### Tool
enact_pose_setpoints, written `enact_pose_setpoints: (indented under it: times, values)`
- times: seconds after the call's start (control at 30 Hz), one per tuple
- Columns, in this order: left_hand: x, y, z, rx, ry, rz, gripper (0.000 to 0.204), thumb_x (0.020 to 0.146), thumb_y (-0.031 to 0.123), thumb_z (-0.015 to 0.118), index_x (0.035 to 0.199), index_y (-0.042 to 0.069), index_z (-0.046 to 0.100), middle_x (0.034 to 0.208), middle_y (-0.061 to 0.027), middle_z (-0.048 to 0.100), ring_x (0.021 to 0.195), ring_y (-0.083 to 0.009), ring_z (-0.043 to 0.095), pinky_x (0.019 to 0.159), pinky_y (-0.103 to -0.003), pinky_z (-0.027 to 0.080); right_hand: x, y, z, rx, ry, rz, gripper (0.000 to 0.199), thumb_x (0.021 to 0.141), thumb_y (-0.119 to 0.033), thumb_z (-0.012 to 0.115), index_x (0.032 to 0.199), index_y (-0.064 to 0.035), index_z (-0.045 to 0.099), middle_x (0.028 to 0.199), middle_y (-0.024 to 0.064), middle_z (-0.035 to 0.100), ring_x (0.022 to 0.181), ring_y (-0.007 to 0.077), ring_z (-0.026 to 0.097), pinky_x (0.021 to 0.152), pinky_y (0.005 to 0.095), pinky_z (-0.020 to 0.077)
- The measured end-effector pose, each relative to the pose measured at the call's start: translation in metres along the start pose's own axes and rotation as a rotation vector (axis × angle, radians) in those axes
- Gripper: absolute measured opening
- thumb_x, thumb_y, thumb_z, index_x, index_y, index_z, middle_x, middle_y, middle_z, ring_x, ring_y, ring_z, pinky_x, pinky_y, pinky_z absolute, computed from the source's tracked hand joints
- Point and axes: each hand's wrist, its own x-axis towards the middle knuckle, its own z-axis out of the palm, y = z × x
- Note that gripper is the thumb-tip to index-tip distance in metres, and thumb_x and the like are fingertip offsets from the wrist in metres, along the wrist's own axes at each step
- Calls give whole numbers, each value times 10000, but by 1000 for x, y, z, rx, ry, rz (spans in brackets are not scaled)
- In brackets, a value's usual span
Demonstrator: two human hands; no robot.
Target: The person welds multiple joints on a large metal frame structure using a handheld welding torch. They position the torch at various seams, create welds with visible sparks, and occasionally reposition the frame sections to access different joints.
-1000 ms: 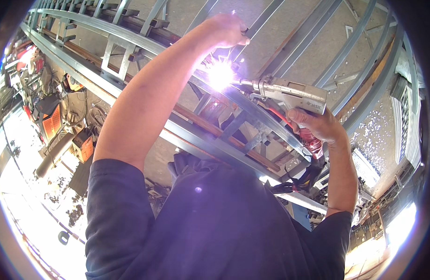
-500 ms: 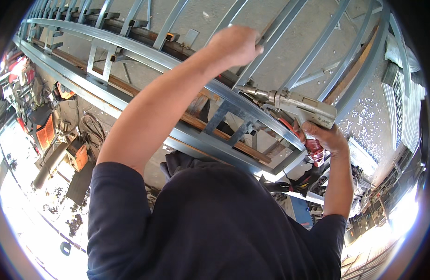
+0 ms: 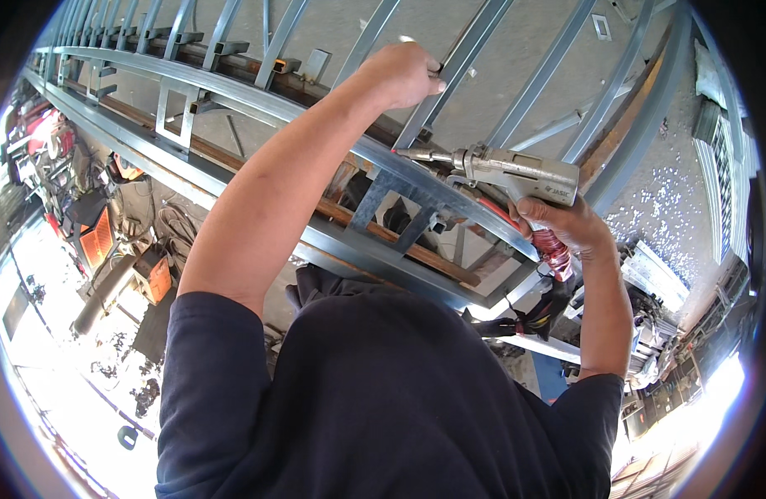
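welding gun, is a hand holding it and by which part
Yes: the right hand grips the grey welding gun by its handle, below the body. The left hand grips a slanted bar of the metal frame.

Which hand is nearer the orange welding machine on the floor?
Left. The left hand grips a frame bar above the orange welding machine; the right hand holds the welding gun, farther off.

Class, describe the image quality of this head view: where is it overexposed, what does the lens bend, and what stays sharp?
Head view: daylight blows out the lower-left and lower-right corners; the fisheye curves the steel frame toward the rim; the welding gun and both hands stay sharp.
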Motion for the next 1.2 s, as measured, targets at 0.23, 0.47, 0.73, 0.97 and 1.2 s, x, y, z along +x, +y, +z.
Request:
enact_pose_setpoints:
  times: [0.23,0.47,0.73,0.97,1.2]
  values:
    - [4,-1,-2,-18,-23,14,426,937,346,785,1285,103,745,1087,-176,781,980,-312,752,882,-423,565,-1,-9,5,21,16,8,503,920,-353,839,1237,3,679,843,60,693,710,152,669,606,305,557]
    - [6,2,-8,-18,-82,-2,441,953,335,778,1306,75,730,1123,-184,778,987,-290,754,902,-422,568,0,-13,5,24,-18,29,607,917,-349,847,1391,-33,638,864,42,682,708,145,662,626,302,550]
    - [2,8,-13,8,-124,-46,432,981,336,731,1345,103,715,1194,-177,760,1089,-320,733,961,-436,567,-1,-14,8,28,8,-2,484,918,-304,844,1244,15,681,838,85,716,681,151,678,575,295,561]
    - [0,8,-9,37,-80,-39,421,985,349,721,1337,119,724,1259,-173,739,1143,-331,720,990,-438,566,-2,-8,4,41,-6,-24,531,903,-298,859,1285,7,652,852,90,711,692,147,677,547,298,564]
    - [2,9,-13,31,-112,-49,451,979,373,733,1354,125,715,1237,-169,751,1117,-315,731,978,-432,565,-4,-6,5,56,-16,-48,546,912,-285,850,1330,-16,624,846,82,693,696,147,666,562,298,561]
